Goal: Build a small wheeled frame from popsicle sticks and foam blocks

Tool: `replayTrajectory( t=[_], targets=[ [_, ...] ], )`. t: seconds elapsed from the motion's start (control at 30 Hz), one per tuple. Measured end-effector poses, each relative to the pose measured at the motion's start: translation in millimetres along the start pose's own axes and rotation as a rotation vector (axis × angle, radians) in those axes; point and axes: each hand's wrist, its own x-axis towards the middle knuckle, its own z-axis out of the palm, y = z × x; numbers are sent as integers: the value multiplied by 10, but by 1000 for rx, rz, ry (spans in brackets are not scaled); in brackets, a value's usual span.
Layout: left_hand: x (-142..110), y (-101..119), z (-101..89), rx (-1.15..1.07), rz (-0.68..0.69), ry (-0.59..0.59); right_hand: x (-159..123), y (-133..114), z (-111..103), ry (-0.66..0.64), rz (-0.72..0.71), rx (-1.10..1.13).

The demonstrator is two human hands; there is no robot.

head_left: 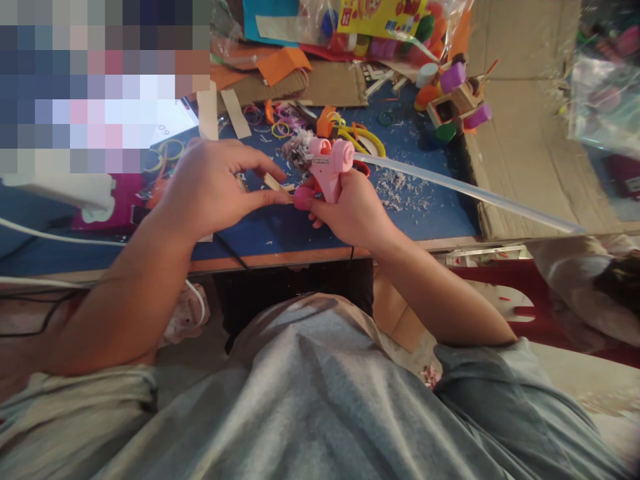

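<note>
My right hand point(357, 213) is wrapped round a pink hot glue gun point(329, 163). A long clear glue stick point(465, 187) runs out of its back to the right. By my right thumb is a small round pink piece point(303, 198), perhaps a bottle cap. My left hand point(210, 183) is closed, thumb and forefinger pinching a small wooden stick piece point(273, 183) close beside the pink piece. Whether the two pieces touch, I cannot tell. The glue gun's nozzle is hard to make out against a grey shredded clump point(299, 148) behind it.
A wooden-stick model with coloured caps point(455, 100) stands at the back right near cardboard point(520, 147). Rubber bands point(283, 127), yellow-handled scissors point(373, 141) and scraps lie behind my hands. A bag of coloured caps point(385, 27) is at the back. A white plug block point(60, 183) sits left.
</note>
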Motion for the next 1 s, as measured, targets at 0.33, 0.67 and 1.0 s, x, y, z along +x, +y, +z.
replayTrajectory(
  t=[0.33, 0.67, 1.0],
  targets=[
    [0, 27, 7, -24, -68, 20, 22, 45, 26, 14, 32, 25],
    [-80, -32, -47, -163, -72, 39, 24, 83, 35, -1, -9, 6],
    [-54, -66, -189, 59, 68, -95, 15, 60, 27, -11, -2, 27]
  ],
)
